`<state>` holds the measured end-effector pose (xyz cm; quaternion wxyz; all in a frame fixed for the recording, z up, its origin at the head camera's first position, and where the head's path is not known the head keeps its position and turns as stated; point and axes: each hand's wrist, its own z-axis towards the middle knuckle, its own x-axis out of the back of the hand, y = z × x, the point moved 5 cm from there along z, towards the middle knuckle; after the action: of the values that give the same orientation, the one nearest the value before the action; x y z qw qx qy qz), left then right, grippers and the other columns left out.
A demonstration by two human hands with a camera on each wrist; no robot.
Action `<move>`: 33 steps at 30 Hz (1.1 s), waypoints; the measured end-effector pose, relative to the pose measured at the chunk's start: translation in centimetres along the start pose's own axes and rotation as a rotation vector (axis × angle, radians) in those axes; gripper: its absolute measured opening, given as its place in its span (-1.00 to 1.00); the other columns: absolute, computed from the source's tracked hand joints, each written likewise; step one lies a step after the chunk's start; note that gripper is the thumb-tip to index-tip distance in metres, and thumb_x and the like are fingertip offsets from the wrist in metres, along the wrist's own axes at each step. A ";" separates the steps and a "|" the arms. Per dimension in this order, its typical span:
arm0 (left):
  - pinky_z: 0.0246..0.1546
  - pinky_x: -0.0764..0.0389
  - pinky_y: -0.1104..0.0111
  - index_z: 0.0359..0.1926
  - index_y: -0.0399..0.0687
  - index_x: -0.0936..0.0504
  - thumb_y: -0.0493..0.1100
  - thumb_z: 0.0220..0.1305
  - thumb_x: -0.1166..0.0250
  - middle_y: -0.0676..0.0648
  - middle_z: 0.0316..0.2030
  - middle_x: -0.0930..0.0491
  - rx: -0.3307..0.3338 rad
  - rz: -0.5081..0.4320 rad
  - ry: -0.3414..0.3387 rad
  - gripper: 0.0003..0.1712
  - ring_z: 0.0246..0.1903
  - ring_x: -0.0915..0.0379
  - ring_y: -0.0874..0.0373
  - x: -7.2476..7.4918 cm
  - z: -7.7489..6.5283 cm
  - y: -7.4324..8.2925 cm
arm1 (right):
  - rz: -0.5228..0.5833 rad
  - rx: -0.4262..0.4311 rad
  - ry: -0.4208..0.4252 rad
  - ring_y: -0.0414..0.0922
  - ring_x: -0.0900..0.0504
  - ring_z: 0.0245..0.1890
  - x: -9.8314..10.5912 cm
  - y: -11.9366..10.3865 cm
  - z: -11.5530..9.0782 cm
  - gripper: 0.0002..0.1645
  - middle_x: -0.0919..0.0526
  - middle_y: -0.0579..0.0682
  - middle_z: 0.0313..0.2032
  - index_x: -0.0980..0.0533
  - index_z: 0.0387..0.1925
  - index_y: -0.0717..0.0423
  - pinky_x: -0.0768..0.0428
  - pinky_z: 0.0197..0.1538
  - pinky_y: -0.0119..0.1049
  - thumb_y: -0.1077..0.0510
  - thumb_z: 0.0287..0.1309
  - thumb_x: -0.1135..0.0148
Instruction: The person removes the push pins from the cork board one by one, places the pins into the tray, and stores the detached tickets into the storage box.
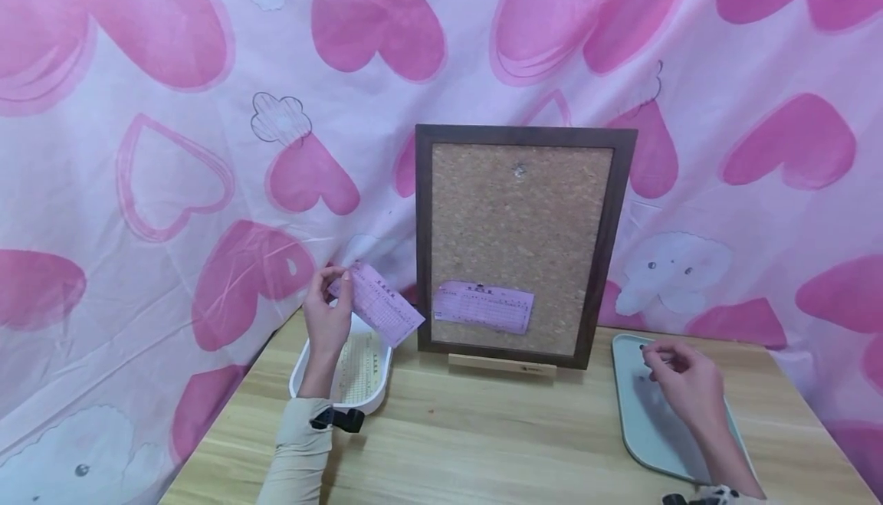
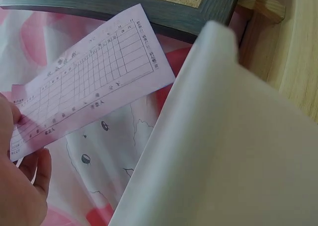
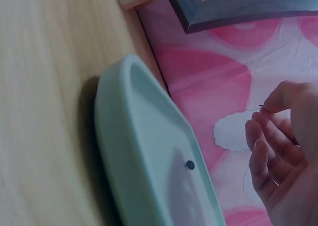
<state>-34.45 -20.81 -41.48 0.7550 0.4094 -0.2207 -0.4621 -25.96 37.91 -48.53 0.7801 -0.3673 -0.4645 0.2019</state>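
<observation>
My left hand (image 1: 327, 325) pinches a purple printed form slip (image 1: 388, 312) by one end, above a white basin (image 1: 375, 401). The slip's free corner overlaps the frame of a cork board (image 1: 517, 221) in the head view. A second purple slip (image 1: 476, 312) lies flat on the board's lower left, with a dark tack (image 1: 480, 285) at its top edge. Over a pale green tray (image 1: 624, 421), my right hand (image 1: 690, 386) pinches a small dark tack (image 3: 261, 106) between thumb and forefinger. Another dark tack (image 3: 190, 165) rests on the tray.
The cork board leans upright on a small wooden stand (image 1: 502, 365). Yellowish printed forms (image 1: 359, 371) lie in the basin. A shiny clear piece (image 1: 519, 171) sits near the top of the board. Behind the wooden table (image 1: 483, 444) hangs a pink heart-patterned cloth (image 1: 428, 91).
</observation>
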 end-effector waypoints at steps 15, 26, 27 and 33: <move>-0.40 -0.51 0.64 0.15 -0.27 -0.70 -0.23 0.57 -0.31 -0.27 0.01 -0.70 -0.004 0.075 -0.086 -0.74 -0.34 -0.51 0.30 1.4 1.1 -2.7 | -0.108 -0.039 -0.063 -0.35 -0.65 -0.52 0.4 2.9 0.6 -0.70 -0.85 0.02 -0.33 -0.74 -0.02 0.14 -0.54 -0.50 -0.40 0.00 0.46 -0.33; -0.39 -0.44 0.56 0.10 -0.15 -0.76 -0.15 0.56 -0.35 -0.26 0.00 -0.76 -0.013 0.277 -0.178 -0.76 -0.35 -0.48 0.10 2.8 1.5 -3.3 | -0.152 -0.087 -0.117 -0.31 -0.60 -0.49 0.8 4.5 0.9 -0.64 -0.80 0.00 -0.37 -0.74 -0.03 0.19 -0.55 -0.48 -0.38 -0.04 0.48 -0.33; -0.41 -0.40 0.54 0.09 -0.13 -0.77 -0.15 0.56 -0.35 -0.27 -0.09 -0.75 -0.015 0.311 -0.190 -0.77 -0.37 -0.45 0.08 2.8 1.5 -3.4 | -0.156 -0.081 -0.124 -0.30 -0.58 -0.49 0.8 4.6 0.8 -0.64 -0.79 0.01 -0.38 -0.74 -0.04 0.20 -0.54 -0.49 -0.37 -0.03 0.47 -0.33; -0.20 -0.46 0.37 0.10 -0.05 -0.76 -0.14 0.58 -0.33 -0.19 -0.07 -0.75 -0.004 0.469 -0.299 -0.79 -0.20 -0.54 0.00 2.9 1.3 -4.1 | -0.210 -0.040 -0.179 -0.26 -0.50 -0.46 0.7 4.8 0.8 -0.67 -0.73 -0.02 -0.39 -0.75 -0.11 0.18 -0.48 -0.47 -0.37 -0.02 0.44 -0.36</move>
<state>-36.09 -24.85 -44.23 0.8013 0.2730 -0.4173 -0.3305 -26.23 41.78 -51.55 0.7448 -0.3127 -0.5722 0.1419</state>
